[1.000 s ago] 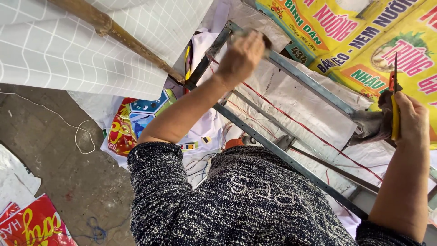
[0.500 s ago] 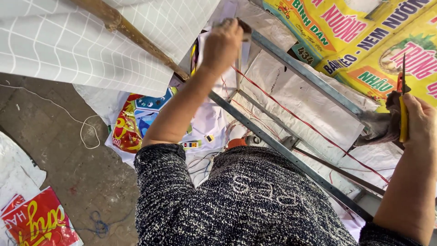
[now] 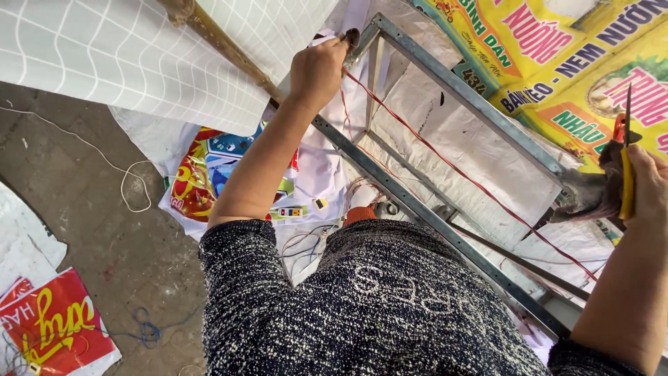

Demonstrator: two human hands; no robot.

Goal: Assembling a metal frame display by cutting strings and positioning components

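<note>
At upper centre, the grey metal frame corner is gripped by the left hand. At right, yellow-handled scissors are clasped in the right hand. Printed banners are spread over the concrete floor.
</note>
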